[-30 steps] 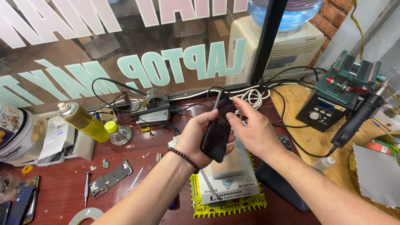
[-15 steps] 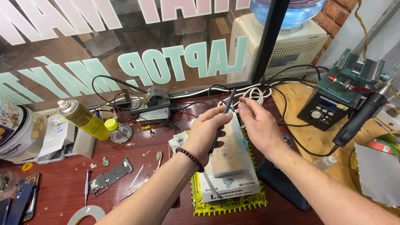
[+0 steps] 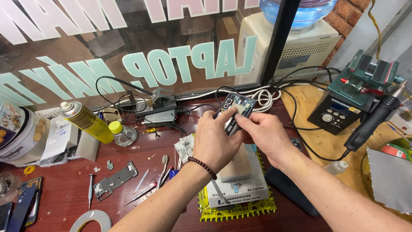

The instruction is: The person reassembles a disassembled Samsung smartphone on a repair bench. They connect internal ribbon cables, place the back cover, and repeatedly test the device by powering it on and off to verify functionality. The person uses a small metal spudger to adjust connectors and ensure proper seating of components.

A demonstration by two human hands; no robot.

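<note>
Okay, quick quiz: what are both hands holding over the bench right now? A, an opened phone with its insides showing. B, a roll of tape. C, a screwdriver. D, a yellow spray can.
A: the left hand and right hand both grip the opened phone, its circuit parts facing up.

There is a single view, from a camera worn on the person's head. It looks forward and steeply down over a cluttered reddish-brown desk (image 3: 64, 195), close enough that both forearms enter from the bottom edge and run up to the middle of the frame. The left hand (image 3: 219, 139) and right hand (image 3: 262, 135) meet just above centre, near the lens. The far edge of the view reaches a glass window (image 3: 128, 47) filling the upper left and top, so the camera faces that pane. A dark upright window frame (image 3: 279, 38) cuts the upper right, with a lighter wooden surface (image 3: 319, 144) at the right edge.
</note>
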